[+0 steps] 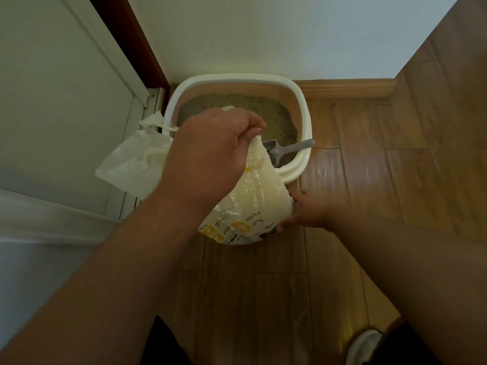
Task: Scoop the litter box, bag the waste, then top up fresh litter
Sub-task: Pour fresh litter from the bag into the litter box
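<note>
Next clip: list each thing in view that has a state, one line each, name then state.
litter bag: held at the box's near edge, gripped top and bottom
left hand: grips the bag's top
right hand: holds the bag's lower end
litter box: uncovered, litter inside
scoop: resting in the box, handle on rim
waste bag: knotted, beside the box

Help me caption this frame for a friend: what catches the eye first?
The litter bag in mid-frame, gripped at its top by the left hand and held at its lower side by the right hand. Behind it, the white litter box sits against the wall, a grey scoop resting inside.
</note>
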The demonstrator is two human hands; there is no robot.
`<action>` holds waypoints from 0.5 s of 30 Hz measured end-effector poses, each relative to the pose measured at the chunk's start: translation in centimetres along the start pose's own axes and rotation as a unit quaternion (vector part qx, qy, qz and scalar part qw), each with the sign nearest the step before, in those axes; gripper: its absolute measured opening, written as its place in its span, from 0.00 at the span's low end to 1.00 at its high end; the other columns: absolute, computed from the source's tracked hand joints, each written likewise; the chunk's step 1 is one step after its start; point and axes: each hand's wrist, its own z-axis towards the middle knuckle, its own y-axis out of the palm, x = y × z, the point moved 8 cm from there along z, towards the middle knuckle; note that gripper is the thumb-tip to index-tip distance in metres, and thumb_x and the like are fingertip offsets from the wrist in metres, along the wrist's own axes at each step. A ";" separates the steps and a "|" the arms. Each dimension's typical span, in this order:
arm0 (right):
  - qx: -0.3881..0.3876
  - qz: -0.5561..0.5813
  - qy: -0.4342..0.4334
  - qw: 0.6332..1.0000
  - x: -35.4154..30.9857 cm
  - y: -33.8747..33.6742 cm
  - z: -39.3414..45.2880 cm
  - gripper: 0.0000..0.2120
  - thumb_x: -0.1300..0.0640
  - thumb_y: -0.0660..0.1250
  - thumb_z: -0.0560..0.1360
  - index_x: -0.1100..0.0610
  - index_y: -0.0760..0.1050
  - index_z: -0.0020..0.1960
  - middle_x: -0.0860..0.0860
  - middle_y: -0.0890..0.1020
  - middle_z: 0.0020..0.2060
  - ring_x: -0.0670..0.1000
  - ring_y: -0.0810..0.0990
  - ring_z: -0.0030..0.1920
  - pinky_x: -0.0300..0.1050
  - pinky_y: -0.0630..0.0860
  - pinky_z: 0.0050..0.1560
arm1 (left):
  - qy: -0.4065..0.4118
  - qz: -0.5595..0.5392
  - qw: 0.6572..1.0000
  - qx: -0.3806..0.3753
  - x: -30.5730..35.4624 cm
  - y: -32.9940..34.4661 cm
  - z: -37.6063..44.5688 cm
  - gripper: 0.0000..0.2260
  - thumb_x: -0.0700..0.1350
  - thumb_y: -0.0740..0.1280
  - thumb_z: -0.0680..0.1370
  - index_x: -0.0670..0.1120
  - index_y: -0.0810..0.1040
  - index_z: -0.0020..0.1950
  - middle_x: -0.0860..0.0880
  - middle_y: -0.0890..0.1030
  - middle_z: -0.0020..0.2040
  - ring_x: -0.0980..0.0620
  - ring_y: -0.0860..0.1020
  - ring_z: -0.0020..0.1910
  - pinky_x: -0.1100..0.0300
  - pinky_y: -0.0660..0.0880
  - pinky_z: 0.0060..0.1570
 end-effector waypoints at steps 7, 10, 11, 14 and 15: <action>-0.021 0.030 0.025 0.999 0.6 2.3 0.9 0.57 0.53 0.86 0.58 0.48 0.55 0.77 0.51 0.72 0.68 0.56 0.71 0.67 0.55 0.75 0.66 | -0.014 -0.006 1.000 0.019 -0.4 -0.5 -0.2 0.09 0.45 0.68 0.82 0.48 0.87 0.58 0.53 0.88 0.52 0.53 0.84 0.52 0.54 0.79 0.56; -0.026 -0.001 0.002 1.000 0.0 2.7 0.9 0.57 0.52 0.86 0.58 0.47 0.57 0.79 0.50 0.74 0.69 0.56 0.72 0.70 0.58 0.72 0.69 | -0.019 0.003 0.999 0.030 -0.5 -1.1 -0.3 0.09 0.46 0.68 0.82 0.48 0.87 0.58 0.53 0.88 0.51 0.52 0.84 0.51 0.52 0.79 0.55; -0.040 -0.009 -0.010 0.999 -0.2 3.1 0.9 0.55 0.51 0.86 0.58 0.46 0.59 0.78 0.48 0.74 0.69 0.54 0.72 0.70 0.57 0.72 0.70 | -0.021 0.006 0.999 0.036 -0.5 -1.3 -0.3 0.09 0.46 0.68 0.82 0.48 0.87 0.58 0.52 0.88 0.51 0.52 0.84 0.51 0.52 0.80 0.54; -0.052 -0.013 -0.021 0.998 -0.2 3.7 1.1 0.54 0.46 0.87 0.56 0.43 0.63 0.76 0.43 0.76 0.66 0.48 0.73 0.66 0.52 0.72 0.69 | -0.019 0.015 0.999 0.047 -0.3 -1.9 -0.3 0.09 0.46 0.68 0.82 0.48 0.87 0.58 0.51 0.88 0.50 0.51 0.84 0.51 0.52 0.79 0.54; -0.044 -0.011 -0.022 0.999 0.5 3.8 1.7 0.57 0.40 0.87 0.52 0.40 0.62 0.75 0.42 0.76 0.65 0.48 0.74 0.66 0.54 0.74 0.68 | -0.017 0.019 0.998 0.053 -0.2 -2.1 -0.3 0.09 0.46 0.68 0.82 0.48 0.87 0.58 0.51 0.88 0.50 0.51 0.84 0.51 0.52 0.79 0.54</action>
